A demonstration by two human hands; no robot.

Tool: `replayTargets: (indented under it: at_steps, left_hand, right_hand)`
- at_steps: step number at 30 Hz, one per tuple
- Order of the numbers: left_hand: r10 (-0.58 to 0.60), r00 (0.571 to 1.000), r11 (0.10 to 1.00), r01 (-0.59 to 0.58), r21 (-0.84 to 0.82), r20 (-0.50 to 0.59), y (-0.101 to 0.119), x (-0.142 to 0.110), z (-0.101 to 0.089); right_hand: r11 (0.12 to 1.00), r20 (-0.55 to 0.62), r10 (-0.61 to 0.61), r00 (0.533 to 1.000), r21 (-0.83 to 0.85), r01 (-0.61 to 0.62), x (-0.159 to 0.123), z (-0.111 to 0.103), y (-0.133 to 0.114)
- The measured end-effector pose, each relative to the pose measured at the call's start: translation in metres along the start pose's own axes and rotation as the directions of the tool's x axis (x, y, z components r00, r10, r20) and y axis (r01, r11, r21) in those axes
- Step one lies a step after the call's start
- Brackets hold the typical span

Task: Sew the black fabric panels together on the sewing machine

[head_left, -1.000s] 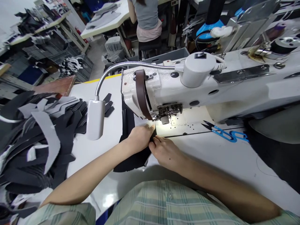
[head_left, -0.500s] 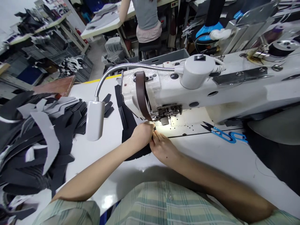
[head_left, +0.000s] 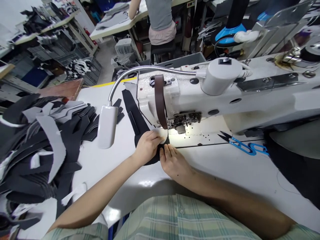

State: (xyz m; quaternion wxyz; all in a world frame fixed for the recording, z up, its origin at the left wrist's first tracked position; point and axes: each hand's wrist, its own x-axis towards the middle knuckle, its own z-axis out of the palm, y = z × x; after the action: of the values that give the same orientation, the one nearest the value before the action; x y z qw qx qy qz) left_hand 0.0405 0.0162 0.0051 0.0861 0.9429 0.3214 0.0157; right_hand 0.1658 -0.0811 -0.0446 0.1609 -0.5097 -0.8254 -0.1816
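Observation:
A black fabric piece (head_left: 140, 121) with a long strip-like arm lies at the needle end of a white sewing machine (head_left: 185, 90). My left hand (head_left: 149, 146) is on it with fingers curled and pinched at the cloth near the presser foot. Beneath those fingers shows a pale, brightly lit patch, its nature unclear. My right hand (head_left: 176, 163) rests just to the right, fingers stretched together, their tips on the fabric's edge. The needle is hidden behind a brown strap (head_left: 160, 100) and the machine head.
Blue-handled thread snips (head_left: 240, 145) lie on the right of the table. Heaped black and grey cut pieces (head_left: 57, 143) cover the left side. A lamp (head_left: 107, 126) on a bent metal neck hangs left of the machine head. Behind sits another person (head_left: 161, 23).
My hands have come slightly apart, and the left has drawn back from the needle area. The fabric sits a little further left of the machine head. The whole view has shifted slightly.

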Motion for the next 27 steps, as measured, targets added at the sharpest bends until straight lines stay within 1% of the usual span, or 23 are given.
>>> replayTargets:
  at_steps: [2, 6, 9, 13, 16, 18, 23, 25, 27]
  left_hand:
    - [0.040, 0.999, 0.999, -0.040, 0.003, 0.014, -0.002, 0.007, 0.001]
    - [0.068, 0.996, 0.995, -0.073, 0.072, 0.066, -0.002, 0.018, 0.002]
    - [0.096, 0.994, 0.985, -0.101, 0.138, 0.048, -0.006, 0.022, 0.003]
    - [0.174, 0.985, 0.964, -0.167, 0.206, -0.018, -0.014, 0.028, 0.009]
    - [0.231, 0.971, 0.951, -0.210, 0.229, -0.070, -0.021, 0.031, 0.013]
    - [0.245, 0.965, 0.945, -0.216, 0.245, -0.096, -0.025, 0.033, 0.015]
    - [0.275, 0.954, 0.935, -0.237, 0.263, -0.119, -0.035, 0.039, 0.016]
    - [0.265, 0.954, 0.942, -0.225, 0.250, -0.139, -0.038, 0.040, 0.017]
    - [0.229, 0.962, 0.953, -0.189, 0.238, -0.151, -0.039, 0.040, 0.018]
  right_hand:
    - [1.000, -0.023, 0.006, 1.000, -0.014, -0.006, 0.002, 0.003, 0.001]
    - [1.000, -0.062, 0.022, 0.998, -0.020, -0.023, 0.004, 0.007, 0.001]
    - [1.000, -0.057, 0.007, 0.998, -0.001, -0.007, 0.004, 0.010, 0.000]
    - [0.999, -0.017, 0.001, 1.000, 0.034, -0.001, 0.005, 0.012, 0.001]
    - [0.994, 0.046, 0.012, 0.999, 0.106, -0.017, 0.007, 0.013, 0.002]
    - [0.984, 0.084, 0.012, 0.996, 0.177, -0.026, 0.009, 0.012, 0.004]
    - [0.937, 0.154, 0.011, 0.988, 0.344, -0.064, 0.015, 0.009, 0.009]
    - [0.912, 0.179, 0.020, 0.984, 0.399, -0.091, 0.017, 0.008, 0.013]
    - [0.889, 0.194, 0.025, 0.981, 0.445, -0.111, 0.017, 0.008, 0.016]
